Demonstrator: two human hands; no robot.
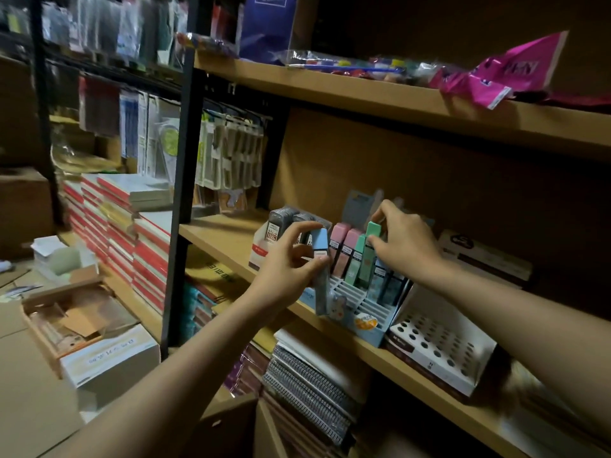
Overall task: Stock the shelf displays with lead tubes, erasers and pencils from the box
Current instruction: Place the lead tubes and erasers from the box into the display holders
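Far left on the floor, open cardboard box (71, 320), flaps up, well apart from the shelf (211, 231). On the shelf, lead tube display (281, 226) at left, touching the slotted eraser display (358, 304). Left hand (291, 262) in front of both, fingers curled round a blue eraser (320, 256) held upright, not yet slotted. Right hand (401, 241) further right, fingertips pinching a green eraser (372, 249) standing in a back slot. Best done by seating the green one squarely to the bottom, then feeding the blue one into a free front slot, upright, label outward. White holed pencil display (439, 348) at right, holes seemingly unfilled. Wooden shelving, dim storeroom, stacked notebooks (145, 246) at left.
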